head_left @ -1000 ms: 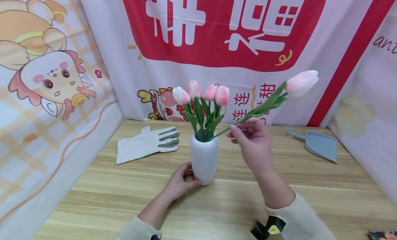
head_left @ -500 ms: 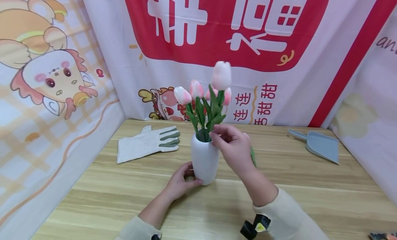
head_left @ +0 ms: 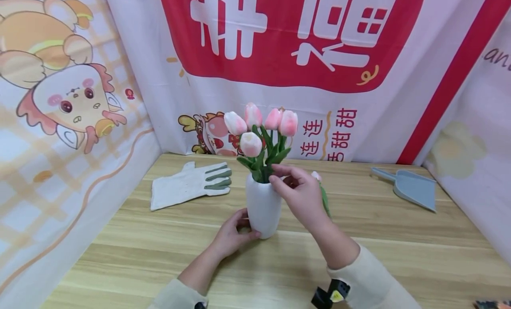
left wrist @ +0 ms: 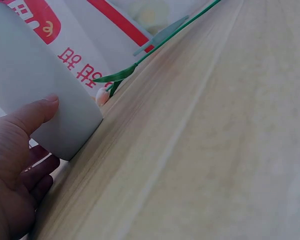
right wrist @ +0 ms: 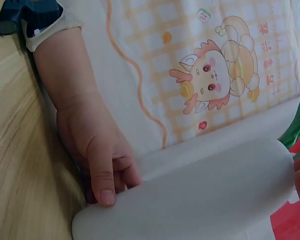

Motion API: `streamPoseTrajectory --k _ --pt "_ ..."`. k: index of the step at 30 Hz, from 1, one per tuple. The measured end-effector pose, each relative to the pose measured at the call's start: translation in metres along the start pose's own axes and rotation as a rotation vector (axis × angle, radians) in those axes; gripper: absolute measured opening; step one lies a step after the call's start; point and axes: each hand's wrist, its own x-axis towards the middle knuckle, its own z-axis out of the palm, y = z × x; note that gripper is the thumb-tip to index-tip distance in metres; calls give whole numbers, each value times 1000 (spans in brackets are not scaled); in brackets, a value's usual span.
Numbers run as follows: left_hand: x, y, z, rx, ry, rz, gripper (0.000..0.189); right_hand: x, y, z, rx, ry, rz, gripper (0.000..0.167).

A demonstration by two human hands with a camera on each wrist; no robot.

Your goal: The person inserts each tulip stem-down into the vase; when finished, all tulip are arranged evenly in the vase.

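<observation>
A white vase (head_left: 263, 209) stands upright on the wooden table, holding several pink-and-white artificial tulips. My left hand (head_left: 233, 235) grips it low down, the thumb across its front. In the left wrist view that thumb presses the vase wall (left wrist: 35, 65), with the other fingers near its base. My right hand (head_left: 298, 191) is at the vase mouth, thumb and forefinger pinching in among the green stems. The front tulip (head_left: 251, 144) sits lower than the others and leans left. Its stem is mostly hidden by leaves, the rim and my fingers.
Another tulip (left wrist: 115, 77) lies on the table to the right of the vase, partly hidden behind my right hand in the head view. A white-and-green glove (head_left: 189, 185) lies on the left, and a grey-blue dustpan (head_left: 415, 188) at the right. Printed cloth walls enclose the table.
My right hand has brought the tulip leftward from its slanted position and lowered it among the others, its bloom now dropping to the front left. The left hand has stayed on the vase.
</observation>
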Motion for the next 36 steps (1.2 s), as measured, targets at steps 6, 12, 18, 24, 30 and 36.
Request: streamPoseTrajectory --k 6,12,18,24,30,36 --pt "0 -1 1 -12 4 4 69 0 19 -18 52 77 41 25" --pt "-1 0 0 -19 7 17 69 -3 52 -42 31 149 155 26" --pt "1 -2 1 -11 9 -7 69 -11 82 -64 -90 162 268 30" --pt "1 -3 0 -1 5 -11 70 -18 113 -83 -238 104 360 35" --pt "1 -3 -1 4 -10 -1 73 -27 136 -93 -327 3 419 40" --pt "1 -4 -1 -8 -16 -23 75 -35 152 -97 -381 -54 450 40"
